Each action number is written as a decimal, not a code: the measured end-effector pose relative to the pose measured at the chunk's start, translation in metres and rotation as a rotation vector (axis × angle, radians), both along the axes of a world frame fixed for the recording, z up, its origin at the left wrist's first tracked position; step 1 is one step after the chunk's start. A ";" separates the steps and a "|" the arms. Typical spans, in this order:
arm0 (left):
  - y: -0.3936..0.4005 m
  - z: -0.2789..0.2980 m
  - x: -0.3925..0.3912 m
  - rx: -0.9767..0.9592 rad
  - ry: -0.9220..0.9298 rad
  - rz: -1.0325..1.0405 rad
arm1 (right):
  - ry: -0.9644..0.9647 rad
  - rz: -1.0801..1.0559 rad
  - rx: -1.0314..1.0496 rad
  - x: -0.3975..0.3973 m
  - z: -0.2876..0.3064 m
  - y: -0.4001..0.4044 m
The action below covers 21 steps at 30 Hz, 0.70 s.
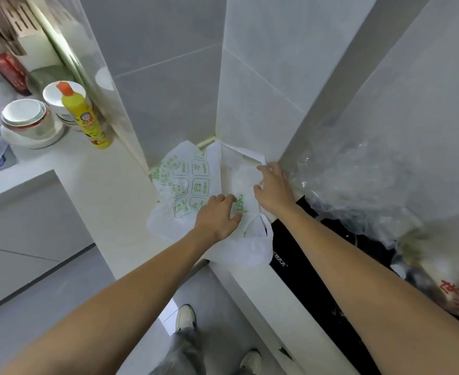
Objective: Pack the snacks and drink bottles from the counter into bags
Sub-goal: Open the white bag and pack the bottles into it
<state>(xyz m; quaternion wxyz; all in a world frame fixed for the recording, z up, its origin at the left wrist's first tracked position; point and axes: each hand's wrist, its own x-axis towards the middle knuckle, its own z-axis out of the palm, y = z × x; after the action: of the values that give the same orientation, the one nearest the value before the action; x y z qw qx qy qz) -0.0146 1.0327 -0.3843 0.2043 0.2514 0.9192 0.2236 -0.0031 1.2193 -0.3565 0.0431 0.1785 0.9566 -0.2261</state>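
A white plastic bag with green print (187,182) lies crumpled in the counter's inner corner, against the grey tiled wall. My left hand (218,215) lies on top of the bag with its fingers curled into the plastic near the green lettering. My right hand (273,189) reaches in from the right, its fingers bent over the bag's upper white part. One of the bag's handle loops (258,239) hangs over the counter's front edge. No snack or drink bottle shows near the hands.
A yellow bottle with an orange cap (83,116) stands at the left beside stacked white bowls (29,121). A black cooktop (320,269) runs along the right, with crumpled clear plastic (358,182) and a bag with red print (455,296) on it.
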 end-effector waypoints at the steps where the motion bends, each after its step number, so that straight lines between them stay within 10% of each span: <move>1: 0.006 -0.004 -0.002 -0.012 -0.022 -0.021 | -0.011 0.008 0.007 -0.005 -0.003 0.002; 13: 0.034 -0.060 0.015 -0.187 -0.152 -0.077 | 0.063 0.027 -0.185 0.009 -0.021 0.007; 21: -0.014 -0.009 0.026 0.089 0.123 0.047 | 0.195 0.018 -0.278 0.043 0.000 0.008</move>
<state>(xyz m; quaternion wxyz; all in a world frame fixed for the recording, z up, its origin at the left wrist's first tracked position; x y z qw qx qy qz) 0.0118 1.0183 -0.3932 0.1310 0.2516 0.9249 0.2531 0.0402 1.2277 -0.3563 -0.0236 0.1396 0.9173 -0.3721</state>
